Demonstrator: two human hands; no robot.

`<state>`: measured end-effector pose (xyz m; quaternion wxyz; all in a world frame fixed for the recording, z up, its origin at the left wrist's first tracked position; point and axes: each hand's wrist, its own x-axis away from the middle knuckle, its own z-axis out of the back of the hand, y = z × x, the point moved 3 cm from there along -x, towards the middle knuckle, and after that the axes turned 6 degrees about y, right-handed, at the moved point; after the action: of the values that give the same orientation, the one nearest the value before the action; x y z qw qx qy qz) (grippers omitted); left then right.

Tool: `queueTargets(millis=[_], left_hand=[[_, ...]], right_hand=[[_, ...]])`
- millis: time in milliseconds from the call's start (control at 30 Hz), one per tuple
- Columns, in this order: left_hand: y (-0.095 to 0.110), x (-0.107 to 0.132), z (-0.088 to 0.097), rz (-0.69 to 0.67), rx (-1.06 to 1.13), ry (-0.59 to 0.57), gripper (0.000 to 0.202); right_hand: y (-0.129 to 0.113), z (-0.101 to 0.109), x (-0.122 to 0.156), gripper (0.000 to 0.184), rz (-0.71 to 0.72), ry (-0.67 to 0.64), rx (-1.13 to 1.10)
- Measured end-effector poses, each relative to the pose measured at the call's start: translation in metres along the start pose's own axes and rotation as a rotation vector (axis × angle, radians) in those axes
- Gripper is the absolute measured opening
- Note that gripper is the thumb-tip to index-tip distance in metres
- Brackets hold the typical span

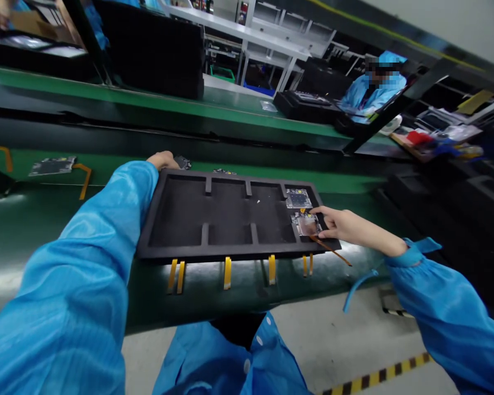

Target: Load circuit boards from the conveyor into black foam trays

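A black foam tray (197, 249) with several compartments lies on the green belt in front of me. Its right-end compartments hold two small circuit boards, the far board (298, 198) and the near board (306, 224). My right hand (346, 226) rests its fingertips on the near board, pinched at its edge; an orange flex strip (329, 249) trails from it over the tray's rim. My left hand (163, 159) reaches past the tray's far left corner, fingers curled by a small dark part (183, 162). Orange strips (227, 272) poke out under the tray's front edge.
Another circuit board (52, 165) with an orange strip lies on the belt at far left. A second green belt (148, 101) runs behind, carrying black trays (308, 104). A co-worker in a blue gown (372, 90) sits at the far right. Cluttered bench (436, 137) at right.
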<state>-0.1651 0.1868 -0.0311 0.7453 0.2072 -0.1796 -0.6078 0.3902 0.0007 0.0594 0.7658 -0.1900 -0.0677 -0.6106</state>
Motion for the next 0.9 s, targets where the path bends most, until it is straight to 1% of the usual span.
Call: queueTargets(millis=[67, 133, 233, 333, 400, 433, 467, 500, 533, 600, 667, 700, 733, 800, 900], left_hand=[[-0.002, -0.002, 0.000, 0.084, 0.051, -0.005, 0.050], [-0.001, -0.002, 0.003, 0.117, 0.120, 0.046, 0.051], [0.004, 0.002, 0.017, 0.134, 0.234, 0.151, 0.045], [0.019, 0.010, 0.042, 0.168, 0.539, 0.342, 0.036], [0.037, 0.019, 0.059, 0.156, 0.705, 0.438, 0.033], [0.049, 0.024, 0.065, 0.136, 0.784, 0.449, 0.032], [0.062, 0.030, 0.068, 0.110, 0.871, 0.431, 0.031], [0.076, 0.037, 0.069, 0.078, 0.973, 0.388, 0.030], [0.092, 0.045, 0.066, 0.040, 1.095, 0.325, 0.031], [0.122, 0.065, 0.053, -0.042, 1.309, 0.159, 0.035], [0.147, 0.086, 0.034, -0.098, 1.411, 0.021, 0.041], [0.157, 0.096, 0.023, -0.114, 1.444, -0.018, 0.044], [0.165, 0.104, 0.013, -0.122, 1.471, -0.041, 0.047], [0.175, 0.115, -0.004, -0.117, 1.517, -0.044, 0.047], [0.176, 0.122, -0.018, -0.088, 1.549, -0.023, 0.038]], right_hand=[[0.005, 0.000, -0.002, 0.067, 0.030, -0.020, -0.017], [0.007, 0.001, -0.005, 0.066, 0.070, -0.011, -0.029], [0.000, 0.009, -0.011, 0.063, 0.130, 0.112, -0.044], [-0.027, 0.018, -0.019, 0.055, 0.228, 0.277, -0.129], [-0.053, 0.020, -0.027, 0.048, 0.306, 0.369, -0.243], [-0.067, 0.020, -0.031, 0.047, 0.342, 0.405, -0.316], [-0.082, 0.019, -0.037, 0.046, 0.377, 0.428, -0.401], [-0.096, 0.016, -0.043, 0.046, 0.409, 0.429, -0.497], [-0.111, 0.013, -0.050, 0.046, 0.437, 0.408, -0.601], [-0.138, 0.007, -0.065, 0.045, 0.478, 0.315, -0.815], [-0.160, 0.004, -0.081, 0.041, 0.493, 0.225, -0.993], [-0.168, 0.003, -0.088, 0.038, 0.490, 0.202, -1.065], [-0.174, 0.002, -0.095, 0.036, 0.480, 0.199, -1.127], [-0.178, 0.002, -0.109, 0.035, 0.445, 0.239, -1.236], [-0.174, -0.001, -0.127, 0.039, 0.393, 0.328, -1.348]])
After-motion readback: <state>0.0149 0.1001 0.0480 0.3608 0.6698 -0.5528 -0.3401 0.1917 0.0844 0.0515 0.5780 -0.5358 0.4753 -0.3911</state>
